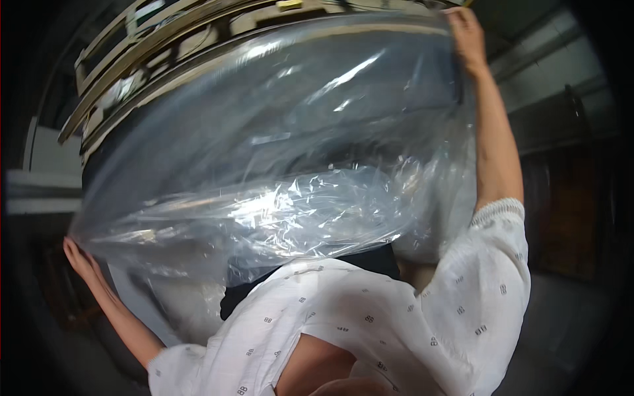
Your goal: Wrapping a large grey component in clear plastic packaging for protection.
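A large sheet of clear plastic film (310, 218) stretches across in front of me, crumpled and shiny along its near part. At the far left my left hand (80, 259) is closed on one edge of it. My right hand (466, 41), arm reaching far up to the right, grips the film near its far corner. Through the film shows a broad dark grey surface (277, 112), whose exact kind I cannot make out. The fingertips of both hands are partly lost in blur and in the folds.
Beyond the film, long wooden slats (139, 66) form a frame or rack, with a small yellow thing (289, 4) on it. A pale ledge or beam (43, 191) lies at the left. Along the right is a dim wall (555, 72).
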`<state>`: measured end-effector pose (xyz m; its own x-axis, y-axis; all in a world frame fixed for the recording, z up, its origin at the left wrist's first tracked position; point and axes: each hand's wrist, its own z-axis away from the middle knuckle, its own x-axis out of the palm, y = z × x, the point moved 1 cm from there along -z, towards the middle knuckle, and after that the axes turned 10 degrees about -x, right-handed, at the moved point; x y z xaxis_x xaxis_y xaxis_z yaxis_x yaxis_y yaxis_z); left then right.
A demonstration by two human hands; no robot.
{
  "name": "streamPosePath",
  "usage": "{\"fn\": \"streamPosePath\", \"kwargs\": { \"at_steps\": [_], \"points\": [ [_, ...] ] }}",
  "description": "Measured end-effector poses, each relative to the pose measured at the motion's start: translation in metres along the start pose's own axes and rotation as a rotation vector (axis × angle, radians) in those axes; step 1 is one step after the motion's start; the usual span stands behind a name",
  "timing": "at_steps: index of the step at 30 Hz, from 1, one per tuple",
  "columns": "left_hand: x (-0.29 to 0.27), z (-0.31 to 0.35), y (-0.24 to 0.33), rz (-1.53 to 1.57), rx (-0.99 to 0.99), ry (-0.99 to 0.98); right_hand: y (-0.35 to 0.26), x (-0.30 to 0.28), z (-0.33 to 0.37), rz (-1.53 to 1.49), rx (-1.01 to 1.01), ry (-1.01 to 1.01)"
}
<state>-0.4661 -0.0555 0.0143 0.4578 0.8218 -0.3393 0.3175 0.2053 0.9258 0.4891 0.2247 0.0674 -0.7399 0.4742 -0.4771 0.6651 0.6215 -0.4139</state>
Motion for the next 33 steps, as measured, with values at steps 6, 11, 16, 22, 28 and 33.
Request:
{"fn": "streamPosePath", "kwargs": {
  "at_steps": [6, 11, 16, 22, 28, 33],
  "points": [
    [0.167, -0.079, 0.032, -0.089, 0.352, -0.093, 0.077, -0.03, -0.01, 0.408, 0.216, 0.022],
    [0.194, -0.114, -0.019, 0.024, 0.247, -0.074, 0.102, 0.041, 0.038, -0.029, 0.329, 0.202],
    [0.21, -0.132, -0.006, -0.14, 0.174, -0.118, 0.098, 0.051, 0.023, 0.078, 0.316, 0.102],
    [0.23, -0.145, 0.004, -0.065, 0.075, -0.185, 0.092, 0.056, 0.011, 0.192, 0.38, 0.116],
    [0.237, -0.156, 0.002, -0.196, 0.068, -0.051, 0.103, 0.05, 0.013, 0.482, 0.393, 0.192],
    [0.236, -0.181, -0.026, -0.367, 0.047, 0.123, 0.113, 0.046, 0.011, 0.458, 0.428, 0.232]
  ]
}}
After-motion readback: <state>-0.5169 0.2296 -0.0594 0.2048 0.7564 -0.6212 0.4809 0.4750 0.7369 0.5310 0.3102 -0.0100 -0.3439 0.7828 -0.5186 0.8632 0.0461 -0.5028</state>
